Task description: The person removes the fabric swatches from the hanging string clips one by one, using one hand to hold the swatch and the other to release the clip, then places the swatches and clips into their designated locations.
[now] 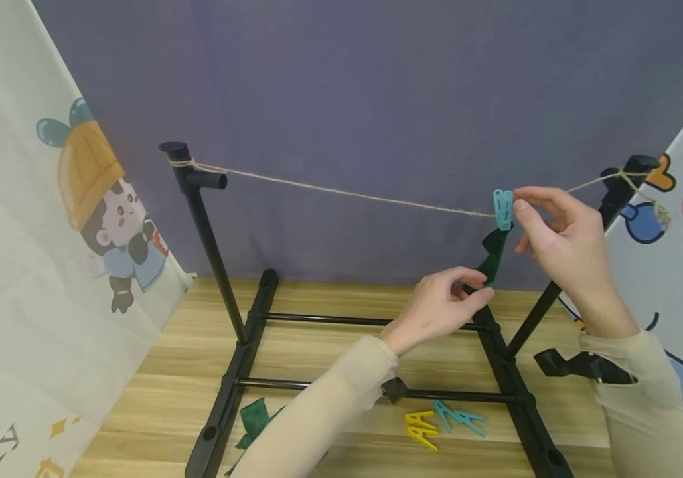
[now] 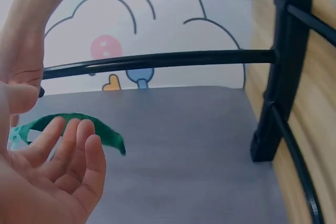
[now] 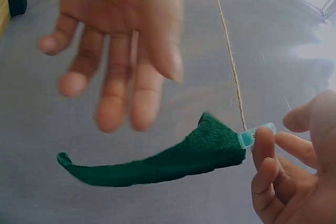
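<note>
A light-blue clothespin (image 1: 503, 210) clips a dark green piece of cloth (image 3: 173, 158) to a twine line (image 1: 347, 194); the cloth hangs below it. My right hand (image 1: 574, 239) is beside the clothespin, fingers bent. In the right wrist view the thumb stands apart from the pin and the fingers are close to it; whether they touch cannot be told. Lower down, my left hand (image 1: 439, 302) has its fingers spread loosely near the hanging cloth and holds nothing. The left wrist view shows the green cloth (image 2: 107, 134) beyond its fingers.
The twine runs between two posts of a black frame (image 1: 212, 252) standing on a wooden table (image 1: 156, 398). Yellow clothespins (image 1: 421, 428) and blue clothespins (image 1: 459, 417) lie near the front bar. Another green cloth (image 1: 254, 418) lies at the left, partly behind the left sleeve.
</note>
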Demonstrator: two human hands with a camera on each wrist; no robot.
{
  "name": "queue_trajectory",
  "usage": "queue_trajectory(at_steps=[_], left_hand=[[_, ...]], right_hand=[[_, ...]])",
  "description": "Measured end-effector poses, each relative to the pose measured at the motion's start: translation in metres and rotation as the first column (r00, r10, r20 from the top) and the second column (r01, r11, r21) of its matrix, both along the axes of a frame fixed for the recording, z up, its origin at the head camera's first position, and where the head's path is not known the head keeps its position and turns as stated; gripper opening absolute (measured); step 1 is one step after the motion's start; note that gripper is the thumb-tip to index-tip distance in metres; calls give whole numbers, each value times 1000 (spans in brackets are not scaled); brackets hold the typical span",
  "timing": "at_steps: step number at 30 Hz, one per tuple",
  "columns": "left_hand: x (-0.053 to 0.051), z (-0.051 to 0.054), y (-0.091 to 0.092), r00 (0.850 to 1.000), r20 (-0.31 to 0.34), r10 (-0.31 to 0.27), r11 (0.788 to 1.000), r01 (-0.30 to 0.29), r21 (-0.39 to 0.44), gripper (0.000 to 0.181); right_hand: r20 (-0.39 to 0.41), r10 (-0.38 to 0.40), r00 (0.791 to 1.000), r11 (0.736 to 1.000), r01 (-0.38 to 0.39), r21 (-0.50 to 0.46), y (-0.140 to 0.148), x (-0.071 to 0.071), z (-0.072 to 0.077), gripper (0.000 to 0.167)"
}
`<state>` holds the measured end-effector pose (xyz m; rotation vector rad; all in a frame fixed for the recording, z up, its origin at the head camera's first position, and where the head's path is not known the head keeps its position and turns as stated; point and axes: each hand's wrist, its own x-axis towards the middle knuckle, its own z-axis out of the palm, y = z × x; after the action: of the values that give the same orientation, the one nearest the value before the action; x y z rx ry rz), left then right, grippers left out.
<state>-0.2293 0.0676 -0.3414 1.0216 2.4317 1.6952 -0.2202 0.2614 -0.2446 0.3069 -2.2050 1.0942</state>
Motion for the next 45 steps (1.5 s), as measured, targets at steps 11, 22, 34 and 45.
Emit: queue_trajectory(at_steps=[11,22,34,45], left_hand=[[-15,30,13,997,46,54,998,-53,-16,50],[-14,43,26,994,37,99,995,-99,6,36],[-14,46,28,993,10,118,990,-119,73,32],[-18,40,21,996,-1,94,989,-93,111,35]], right_hand=[[2,-68,998,982,67,174,-7,-2,15,40],[47,-61,997,972,49,230,-8,-2,17,45],[78,-45,996,978,28,206,-2,-2,16,40],[121,-26,992,987,5,164,-2,0,15,48]])
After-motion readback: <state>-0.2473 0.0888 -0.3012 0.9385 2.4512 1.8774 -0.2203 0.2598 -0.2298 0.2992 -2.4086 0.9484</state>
